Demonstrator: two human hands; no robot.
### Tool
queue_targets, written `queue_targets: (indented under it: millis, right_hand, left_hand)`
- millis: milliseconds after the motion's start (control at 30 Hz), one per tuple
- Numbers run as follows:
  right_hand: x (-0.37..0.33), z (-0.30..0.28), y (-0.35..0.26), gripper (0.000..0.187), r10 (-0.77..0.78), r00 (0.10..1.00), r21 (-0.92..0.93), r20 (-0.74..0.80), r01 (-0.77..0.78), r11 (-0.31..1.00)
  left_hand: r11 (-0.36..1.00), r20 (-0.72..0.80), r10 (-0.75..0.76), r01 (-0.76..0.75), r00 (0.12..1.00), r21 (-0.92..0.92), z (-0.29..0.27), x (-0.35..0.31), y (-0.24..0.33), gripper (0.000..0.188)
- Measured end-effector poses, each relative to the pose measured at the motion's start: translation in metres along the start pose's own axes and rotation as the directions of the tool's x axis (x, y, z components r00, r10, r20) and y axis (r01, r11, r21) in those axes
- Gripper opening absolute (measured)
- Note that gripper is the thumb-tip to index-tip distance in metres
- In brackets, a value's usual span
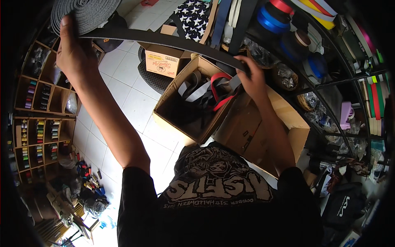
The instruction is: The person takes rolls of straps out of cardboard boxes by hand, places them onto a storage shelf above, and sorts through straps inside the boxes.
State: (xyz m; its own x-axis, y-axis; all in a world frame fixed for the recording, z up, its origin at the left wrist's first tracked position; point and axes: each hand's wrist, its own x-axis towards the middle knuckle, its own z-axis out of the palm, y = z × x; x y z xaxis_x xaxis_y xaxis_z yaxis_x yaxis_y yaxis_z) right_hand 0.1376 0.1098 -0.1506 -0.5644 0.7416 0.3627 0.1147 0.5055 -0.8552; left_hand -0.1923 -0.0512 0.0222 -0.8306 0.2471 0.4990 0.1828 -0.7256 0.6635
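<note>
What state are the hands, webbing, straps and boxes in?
Left hand: gripping webbing roll
Webbing roll: coiled, partly unwound
Right hand: closed on webbing strip
Webbing strip: spanning both hands
Strap box: open
Straps: loosely heaped inside
Right box: open
Printed carton: seemingly open

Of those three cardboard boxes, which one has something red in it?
The middle box, just left of the right hand: a red strap curls inside. No red shows in the box to its right or the printed box beyond.
</note>
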Motion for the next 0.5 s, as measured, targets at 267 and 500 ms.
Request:
queue_targets:
  millis: [267, 500]
  right_hand:
    - [0.043, -0.037, 0.030, 0.029, 0.087, 0.995, 0.076, 0.055, -0.091, 0.993]
    - [0.106, -0.016, -0.126, 0.028, -0.087, 0.987, 0.618, 0.135, -0.015, 0.786]
  left_hand:
    - [1.000, -0.053, 0.021, -0.020, 0.998, 0.023, -0.028, -0.006, -0.010, 0.036]
    - [0.981, 0.390, -0.190, 0.184, 0.901, 0.052, -0.045, -0.048, -0.046, 0.039]
